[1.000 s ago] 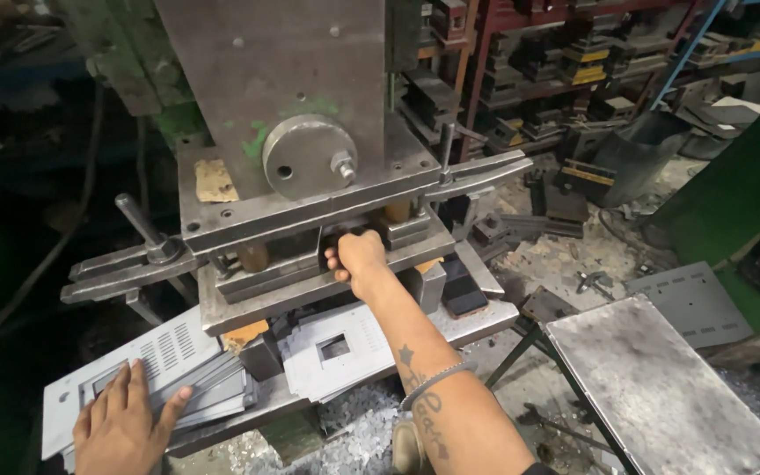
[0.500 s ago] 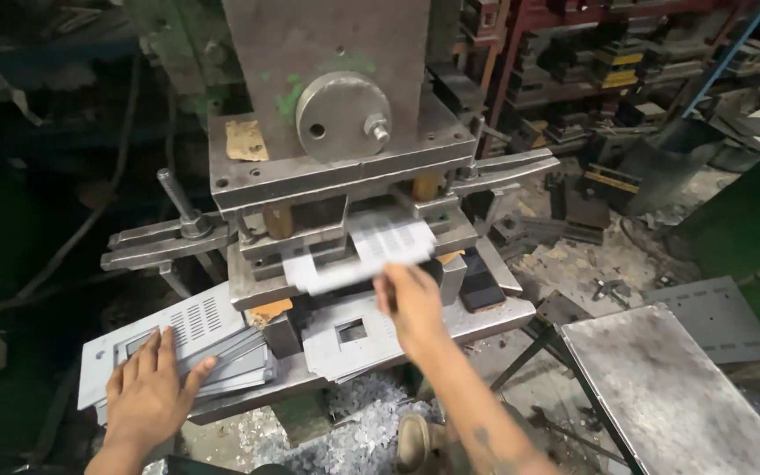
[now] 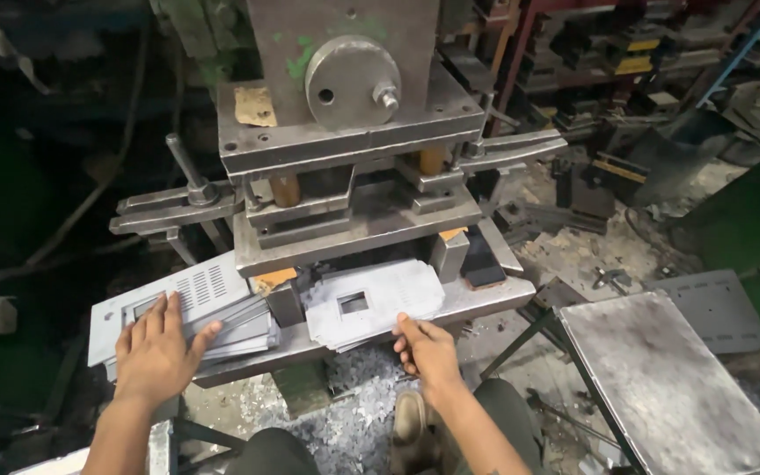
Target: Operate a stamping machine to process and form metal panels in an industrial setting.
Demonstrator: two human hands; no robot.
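**Punched sheet held at the press, blank stack under the other hand**

Head view: A grey punched metal sheet (image 3: 371,303) with a square hole in its middle is held by the right hand (image 3: 428,350) at its near right edge; the fingers are closed on the edge, with the thumb on top. The sheet is lying on the lower plate of the press (image 3: 354,132), just in front of the die block (image 3: 358,230), and its near edge is reaching a little over the front of the worktop (image 3: 494,297).

The left hand (image 3: 158,350) is laid flat, with the fingers spread wide, on a stack of flat metal blanks (image 3: 182,303) at the left near side of the press. Nothing is gripped by this hand; the top blank is only pressed down. A field of narrow slots is seen in the top blank, just beyond the fingertips.

The upper part of the press is seen far behind the sheet, with a round steel disc and a bolt on its front. A lever with a black handle (image 3: 182,165) is standing at the left of the die block. At the right near side, well apart from the hands, a worn steel side table (image 3: 670,387) is placed. Metal chips (image 3: 354,422) are scattered on the floor between the person's knees.
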